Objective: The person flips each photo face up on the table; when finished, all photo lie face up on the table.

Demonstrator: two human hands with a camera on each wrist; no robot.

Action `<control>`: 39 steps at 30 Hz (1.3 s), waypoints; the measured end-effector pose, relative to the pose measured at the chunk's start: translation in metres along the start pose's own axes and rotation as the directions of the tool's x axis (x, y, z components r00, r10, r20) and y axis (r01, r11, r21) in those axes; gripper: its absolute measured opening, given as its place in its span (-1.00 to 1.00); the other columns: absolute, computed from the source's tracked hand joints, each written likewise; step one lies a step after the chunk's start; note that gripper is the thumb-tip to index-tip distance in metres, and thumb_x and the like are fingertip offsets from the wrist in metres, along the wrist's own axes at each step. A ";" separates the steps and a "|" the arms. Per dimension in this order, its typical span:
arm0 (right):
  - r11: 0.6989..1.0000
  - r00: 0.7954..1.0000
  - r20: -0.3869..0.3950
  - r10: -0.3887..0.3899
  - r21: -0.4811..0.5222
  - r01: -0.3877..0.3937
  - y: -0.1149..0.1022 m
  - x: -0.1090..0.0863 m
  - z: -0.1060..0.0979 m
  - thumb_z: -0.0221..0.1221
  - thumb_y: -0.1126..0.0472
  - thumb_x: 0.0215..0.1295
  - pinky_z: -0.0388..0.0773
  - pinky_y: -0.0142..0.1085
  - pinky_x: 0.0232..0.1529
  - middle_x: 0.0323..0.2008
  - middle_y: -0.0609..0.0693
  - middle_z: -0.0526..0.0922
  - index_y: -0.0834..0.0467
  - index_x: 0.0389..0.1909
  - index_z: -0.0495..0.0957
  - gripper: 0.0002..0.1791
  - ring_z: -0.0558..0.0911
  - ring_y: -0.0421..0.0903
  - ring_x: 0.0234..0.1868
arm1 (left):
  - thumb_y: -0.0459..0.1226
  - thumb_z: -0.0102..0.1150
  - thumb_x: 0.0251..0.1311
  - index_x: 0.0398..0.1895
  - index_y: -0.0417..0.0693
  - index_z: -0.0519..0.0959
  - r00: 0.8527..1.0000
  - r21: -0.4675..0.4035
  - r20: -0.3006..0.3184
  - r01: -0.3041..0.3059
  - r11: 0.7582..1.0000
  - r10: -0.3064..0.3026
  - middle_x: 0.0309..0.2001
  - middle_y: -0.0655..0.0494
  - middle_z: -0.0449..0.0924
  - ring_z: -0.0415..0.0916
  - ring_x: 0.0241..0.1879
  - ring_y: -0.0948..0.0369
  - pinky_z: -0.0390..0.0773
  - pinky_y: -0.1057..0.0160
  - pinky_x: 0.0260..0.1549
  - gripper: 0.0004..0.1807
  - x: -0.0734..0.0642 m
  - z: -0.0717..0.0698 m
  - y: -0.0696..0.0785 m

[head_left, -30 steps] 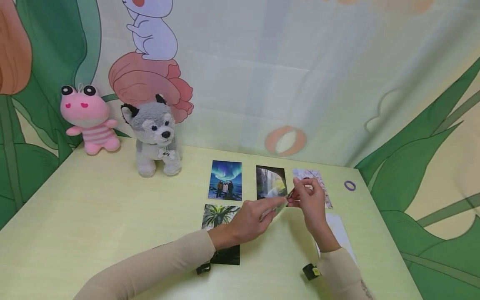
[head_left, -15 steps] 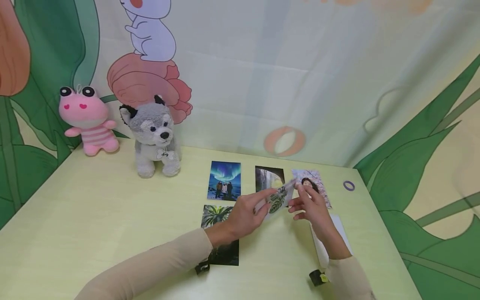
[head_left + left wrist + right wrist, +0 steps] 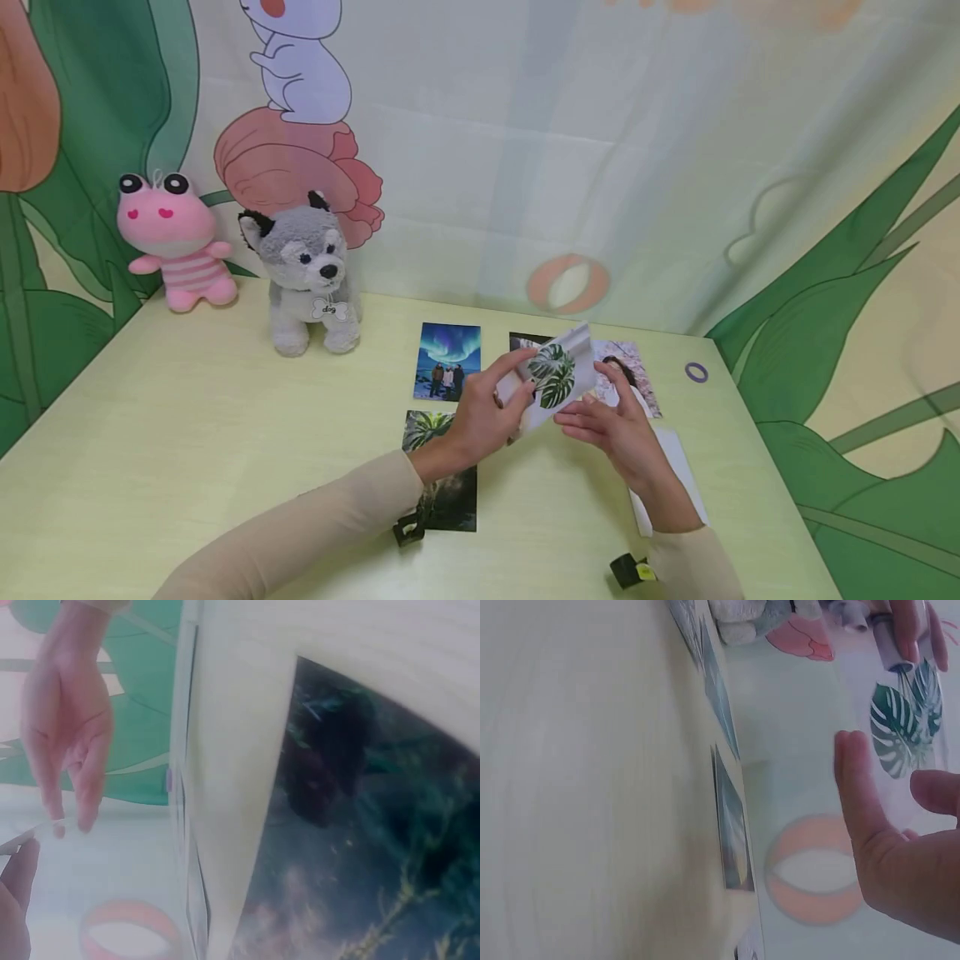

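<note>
My left hand pinches a pale photo card with green monstera leaves on it, thumb in front. The card is raised and tilted above the table, partly in front of the waterfall photo. At its right edge is my right hand, fingers extended and thumb apart in the right wrist view; whether it touches the card is unclear. Beneath my left wrist lies a palm photo, partly covered. An aurora photo and a blossom portrait photo lie behind my hands.
A white card lies partly under my right forearm. To its upper right is a purple ring. A grey plush dog and a pink plush frog stand at the table's back left, before a printed curtain.
The leaf photo card, first seen nearly edge-on between both hands, has turned to face the camera. My right fingers have loosened and spread, while the left hand keeps its pinch.
</note>
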State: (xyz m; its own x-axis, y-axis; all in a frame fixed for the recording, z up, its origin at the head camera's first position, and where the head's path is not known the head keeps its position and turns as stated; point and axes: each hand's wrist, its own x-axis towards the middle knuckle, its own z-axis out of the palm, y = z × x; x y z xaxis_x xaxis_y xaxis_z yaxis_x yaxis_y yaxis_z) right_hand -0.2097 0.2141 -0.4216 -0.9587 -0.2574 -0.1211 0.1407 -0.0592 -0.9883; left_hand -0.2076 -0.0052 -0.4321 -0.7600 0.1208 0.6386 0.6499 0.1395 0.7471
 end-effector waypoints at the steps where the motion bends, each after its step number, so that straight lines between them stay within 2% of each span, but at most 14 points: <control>1: 1.000 1.000 -0.006 -0.009 0.024 0.009 0.000 0.001 0.003 -0.05 0.27 0.56 0.69 -0.22 -0.08 -0.24 0.03 0.76 -0.13 0.49 -0.10 -0.36 0.80 -0.06 -0.19 | -0.43 0.16 0.33 0.27 -0.06 0.50 1.000 -0.013 -0.010 0.006 1.000 -0.006 -0.26 -0.25 0.71 0.58 -0.66 0.20 0.48 0.41 -0.76 -0.55 0.000 0.000 0.000; 5: 0.997 0.999 -0.047 -0.020 0.069 0.023 0.002 0.004 0.014 -0.13 0.46 0.51 0.70 -0.23 -0.12 -0.28 -0.02 0.77 -0.16 0.49 -0.14 -0.27 0.79 -0.09 -0.27 | -0.44 0.17 0.31 0.26 -0.02 0.51 0.999 -0.045 -0.036 0.017 0.999 -0.019 -0.24 -0.26 0.70 0.58 -0.63 0.17 0.48 0.40 -0.77 -0.54 0.001 0.001 0.002; 12: 0.995 0.989 -0.145 -0.032 0.089 0.045 0.006 0.008 0.025 -0.10 0.54 0.46 0.71 -0.30 -0.25 -0.47 -0.09 0.72 -0.13 0.47 -0.08 -0.25 0.75 -0.16 -0.43 | -0.49 0.16 0.29 0.26 -0.12 0.50 0.996 -0.067 -0.053 0.065 0.996 -0.069 -0.35 -0.27 0.68 0.30 -0.77 0.45 0.31 0.45 -0.83 -0.54 0.003 0.002 0.006; 16: 0.992 0.984 -0.169 -0.060 0.100 0.078 0.006 0.007 0.027 -0.10 0.56 0.44 0.70 -0.32 -0.30 -0.53 -0.10 0.67 -0.10 0.45 -0.05 -0.26 0.73 -0.17 -0.47 | -0.49 0.17 0.28 0.29 -0.18 0.48 0.995 -0.073 -0.057 0.081 0.994 -0.085 -0.27 -0.32 0.69 0.26 -0.78 0.46 0.27 0.48 -0.82 -0.51 0.003 0.003 0.006; 22: 0.989 0.978 -0.194 -0.082 0.102 0.103 0.005 0.006 0.026 -0.07 0.56 0.43 0.69 -0.35 -0.34 -0.56 -0.10 0.64 -0.07 0.47 -0.06 -0.25 0.69 -0.19 -0.50 | -0.48 0.17 0.28 0.31 -0.13 0.49 0.996 -0.065 -0.052 0.070 0.995 -0.074 -0.09 -0.30 0.69 0.30 -0.74 0.44 0.33 0.47 -0.78 -0.49 0.003 0.001 0.006; 26: 0.992 0.975 -0.206 -0.082 0.075 0.099 0.005 0.004 0.023 -0.06 0.56 0.43 0.68 -0.36 -0.36 -0.55 -0.11 0.65 -0.05 0.47 -0.03 -0.25 0.67 -0.21 -0.53 | -0.50 0.11 0.27 0.30 -0.14 0.51 0.999 -0.068 0.001 0.053 0.996 -0.053 -0.01 -0.25 0.68 0.23 -0.76 0.45 0.32 0.42 -0.79 -0.50 0.005 -0.002 0.007; 29: 0.994 0.974 -0.202 -0.102 0.027 0.110 0.006 0.002 0.018 -0.05 0.57 0.41 0.68 -0.34 -0.36 -0.54 -0.11 0.66 -0.04 0.47 -0.01 -0.25 0.67 -0.21 -0.54 | -0.53 0.04 0.24 0.27 -0.18 0.53 0.996 -0.066 0.062 0.066 0.996 -0.062 -0.05 -0.24 0.69 0.20 -0.76 0.43 0.31 0.41 -0.78 -0.50 0.005 -0.006 0.007; 31: 0.991 0.973 -0.193 -0.129 -0.009 0.130 0.007 0.000 0.014 -0.04 0.58 0.40 0.69 -0.33 -0.36 -0.53 -0.11 0.66 -0.02 0.48 0.01 -0.24 0.67 -0.20 -0.55 | -0.54 0.00 0.22 0.26 -0.18 0.55 0.991 -0.049 0.107 0.090 0.995 -0.084 -0.04 -0.23 0.69 0.32 -0.67 0.40 0.31 0.42 -0.76 -0.49 0.006 -0.008 0.007; 36: 0.980 0.968 -0.162 -0.191 -0.081 0.180 0.007 -0.004 0.006 -0.02 0.59 0.37 0.69 -0.31 -0.39 -0.54 -0.08 0.64 0.02 0.48 0.04 -0.24 0.68 -0.18 -0.56 | -0.53 -0.03 0.20 0.28 -0.19 0.53 0.969 0.015 0.209 0.132 0.991 -0.133 0.17 -0.18 0.62 0.50 -0.41 0.25 0.26 0.44 -0.69 -0.46 0.005 -0.013 0.008; 39: 0.977 0.968 -0.158 -0.196 -0.118 0.178 0.006 -0.005 0.004 -0.02 0.60 0.35 0.69 -0.31 -0.40 -0.55 -0.08 0.63 -0.01 0.46 0.08 -0.25 0.67 -0.17 -0.56 | -0.51 -0.03 0.21 0.29 -0.20 0.52 0.957 0.050 0.251 0.139 0.989 -0.148 0.13 -0.17 0.63 0.36 -0.56 0.31 0.21 0.43 -0.68 -0.47 0.005 -0.015 0.008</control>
State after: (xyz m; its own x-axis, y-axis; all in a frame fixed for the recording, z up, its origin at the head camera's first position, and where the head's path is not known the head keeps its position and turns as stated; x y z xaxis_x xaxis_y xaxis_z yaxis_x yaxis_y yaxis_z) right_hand -0.2028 0.2109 -0.4267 -0.9945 -0.0848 0.0614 -0.0625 0.0101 -0.9980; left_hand -0.2061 -0.0186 -0.4197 -0.8228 0.3415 0.4544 0.5369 0.2044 0.8185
